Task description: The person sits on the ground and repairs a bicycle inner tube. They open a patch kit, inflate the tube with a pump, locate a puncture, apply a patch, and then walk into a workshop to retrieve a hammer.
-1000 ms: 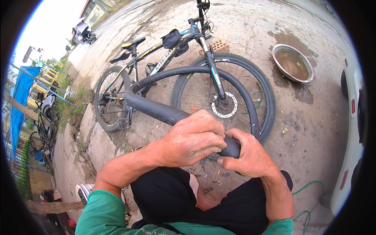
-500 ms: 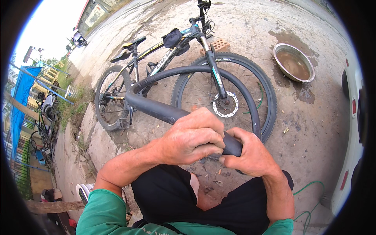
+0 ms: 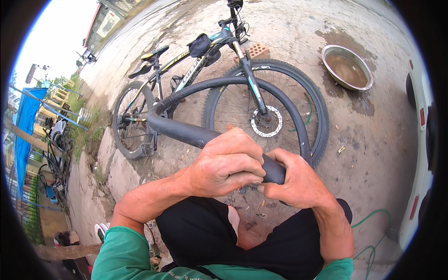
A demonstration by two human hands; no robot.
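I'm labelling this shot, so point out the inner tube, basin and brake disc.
Inner tube [image 3: 186, 133], head view: its thick near stretch.
Basin [image 3: 344, 49], head view: its far rim.
Brake disc [image 3: 265, 134], head view: its perforated ring.

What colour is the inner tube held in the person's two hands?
The inner tube is black; it shows best in the head view.

Both arms bent, hands close together in front, not touching. Left forearm [image 3: 151, 197] angles up and rightward from the elbow; left wrist [image 3: 187, 181] roughly straight. Left hand [image 3: 227, 164] back up, fingers curled into tight grip, thumb tucked below index finger. Right forearm [image 3: 333, 231] steeper, leaning left toward the top. Right hand [image 3: 301, 183] in a C-shaped grip, thumb pointing left, index finger curved above; remaining right fingers mostly hidden.
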